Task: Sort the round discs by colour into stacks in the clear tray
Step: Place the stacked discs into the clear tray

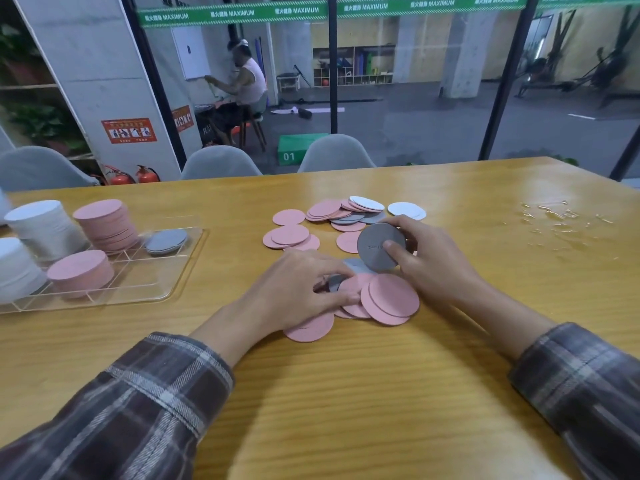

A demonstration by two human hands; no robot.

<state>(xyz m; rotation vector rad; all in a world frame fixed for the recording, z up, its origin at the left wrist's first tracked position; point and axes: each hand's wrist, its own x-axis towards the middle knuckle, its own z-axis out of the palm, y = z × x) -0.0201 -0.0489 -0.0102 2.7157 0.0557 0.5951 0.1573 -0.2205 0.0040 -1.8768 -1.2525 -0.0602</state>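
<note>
A grey disc [375, 245] is held tilted above the bench [346, 393] by the right hand [429, 261], with the thumb on its face and the fingers curled round its rim. Loose pink discs [391, 296] at its six o'clock are pinched by the curled fingers of the left hand [294, 289]. The clear tray [187, 265], holding sorted stacks, lies at nine o'clock.

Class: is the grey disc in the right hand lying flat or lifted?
Lifted, tilted: the right hand pinches the grey disc at its rim, its face turned toward the camera.
</note>
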